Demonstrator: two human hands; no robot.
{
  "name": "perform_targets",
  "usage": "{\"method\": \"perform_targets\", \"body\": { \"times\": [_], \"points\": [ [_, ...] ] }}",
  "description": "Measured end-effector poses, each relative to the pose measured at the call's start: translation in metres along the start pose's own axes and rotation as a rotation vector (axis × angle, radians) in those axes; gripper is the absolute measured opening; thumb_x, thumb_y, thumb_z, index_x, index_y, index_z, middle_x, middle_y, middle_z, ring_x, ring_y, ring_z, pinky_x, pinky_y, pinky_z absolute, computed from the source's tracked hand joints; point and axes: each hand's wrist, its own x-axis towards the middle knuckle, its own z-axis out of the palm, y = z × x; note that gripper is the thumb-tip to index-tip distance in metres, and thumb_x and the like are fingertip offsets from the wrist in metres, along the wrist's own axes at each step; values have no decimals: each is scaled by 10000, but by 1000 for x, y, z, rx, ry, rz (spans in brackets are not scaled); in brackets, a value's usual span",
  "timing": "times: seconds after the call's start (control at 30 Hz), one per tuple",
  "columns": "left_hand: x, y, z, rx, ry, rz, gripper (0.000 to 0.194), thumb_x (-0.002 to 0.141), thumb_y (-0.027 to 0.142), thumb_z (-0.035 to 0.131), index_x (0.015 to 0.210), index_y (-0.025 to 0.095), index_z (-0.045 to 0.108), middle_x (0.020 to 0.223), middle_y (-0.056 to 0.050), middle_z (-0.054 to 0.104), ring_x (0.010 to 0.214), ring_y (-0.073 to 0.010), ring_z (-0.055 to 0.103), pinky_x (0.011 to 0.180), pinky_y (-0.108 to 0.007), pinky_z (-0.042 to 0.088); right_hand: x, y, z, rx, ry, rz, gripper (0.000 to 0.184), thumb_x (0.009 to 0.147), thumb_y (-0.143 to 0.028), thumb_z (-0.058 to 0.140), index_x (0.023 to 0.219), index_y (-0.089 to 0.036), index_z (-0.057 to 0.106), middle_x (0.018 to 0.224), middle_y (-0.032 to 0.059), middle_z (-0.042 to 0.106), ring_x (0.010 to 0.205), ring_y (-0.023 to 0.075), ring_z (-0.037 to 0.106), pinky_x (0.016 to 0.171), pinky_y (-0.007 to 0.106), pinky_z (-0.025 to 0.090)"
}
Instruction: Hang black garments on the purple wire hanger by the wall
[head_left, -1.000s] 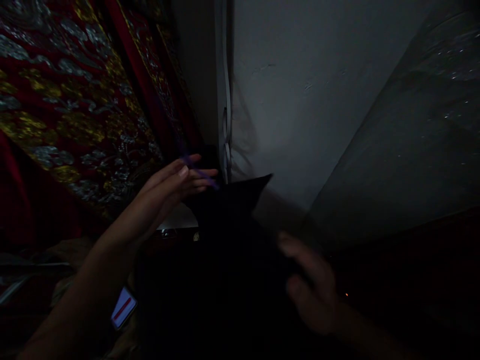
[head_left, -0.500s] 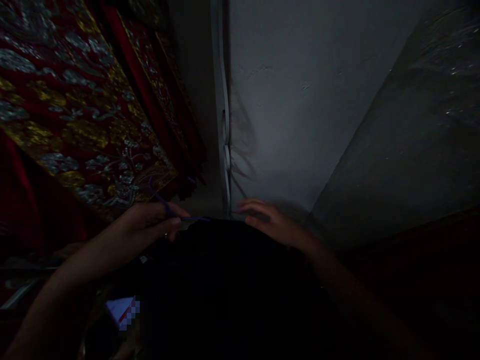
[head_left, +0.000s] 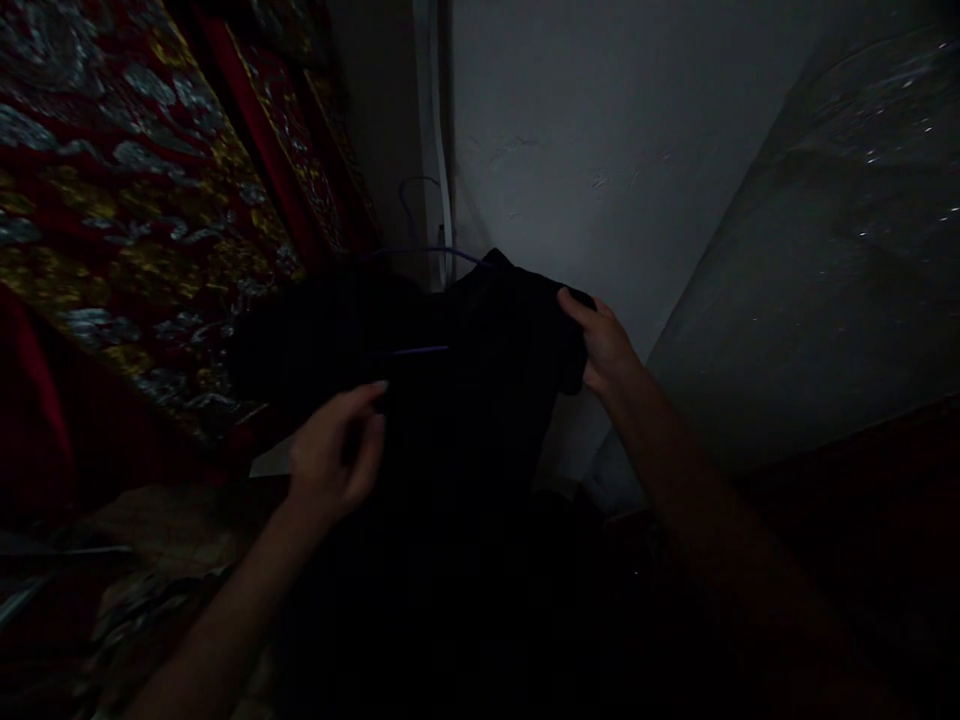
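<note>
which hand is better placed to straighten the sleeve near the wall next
Probably the right hand: it grips that sleeve, while the left hand is farther off, in front of the black garment.

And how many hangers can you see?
1: the purple hanger is in the black short-sleeved garment, with its hook sticking up above the neckline. It's very dark, so others may be hidden.

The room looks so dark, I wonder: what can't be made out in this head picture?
In the head view:
Garment: lower end lost in darkness.
Hanger: partly hidden by the garment.
Right hand: fingers partly behind the sleeve.
Left hand: too dark to tell if it touches the garment.
Embroidered cloth: cut off by left edge.
</note>
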Motion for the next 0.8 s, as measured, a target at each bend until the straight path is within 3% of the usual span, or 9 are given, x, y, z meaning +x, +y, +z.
{"method": "perform_targets", "body": {
  "times": [0.13,0.2,0.27,0.4,0.5,0.57,0.63,0.7,0.8],
  "points": [
    [-24,-3,33,-20,-599,-104,527,1010,293,455,1530,326,376,1202,-57,701,979,-208,715,864,-334,572,-17,11,-20,-36,71,19,472,677,-587,815,937,-219,673,918,71,761,919,289,734,762,411,618],
    [-35,-6,50,54,-746,-150,498,1002,295,467,1499,307,436,1296,-89,666,1075,-243,694,917,-372,560,-30,20,-31,-31,125,71,494,659,-580,827,955,-218,665,921,70,760,911,289,736,751,407,618],
    [-49,-6,63,113,-784,-191,423,981,315,516,1399,258,550,1231,-120,673,1067,-265,686,911,-390,557,-38,27,-38,-25,158,114,498,659,-560,832,982,-221,662,950,72,759,921,284,734,757,400,615],
    [-88,0,78,5,-632,-298,255,953,409,563,1096,222,662,1026,-105,669,918,-257,682,825,-392,574,-38,42,-45,-89,186,32,454,755,-554,750,1052,-225,651,1068,82,734,1046,264,696,862,395,586],
    [-118,11,88,-173,-457,-390,97,929,324,547,900,249,600,915,-66,661,876,-246,672,810,-407,583,-53,60,-44,-204,351,-130,474,748,-502,749,1100,-213,620,1198,89,680,1163,254,629,1025,424,497],
    [-134,22,97,-268,-343,-463,50,920,296,536,931,266,574,923,-63,669,917,-252,684,842,-425,589,-83,77,-38,-315,534,-222,542,716,-433,792,1168,-226,577,1309,95,612,1234,252,572,1096,434,428],
    [-144,34,107,-352,-205,-575,210,928,331,549,1130,269,549,1093,-98,674,1041,-261,690,910,-431,589,-124,97,-25,-364,614,-232,478,778,-427,756,1173,-242,560,1304,97,589,1222,249,560,1057,413,446],
    [-151,47,115,-419,-104,-688,494,939,369,565,1391,261,397,1279,-140,622,1149,-256,674,971,-423,580,-164,116,-10,-354,407,-69,276,859,-452,677,1016,-241,593,1042,58,648,991,224,630,885,349,508],
    [-158,58,118,-460,-137,-779,667,973,375,520,1541,259,191,1238,-131,656,1111,-231,704,977,-425,589,-195,134,11,-368,-184,231,310,881,-516,651,808,-220,593,765,11,622,734,186,603,677,288,471]
  ]
}}
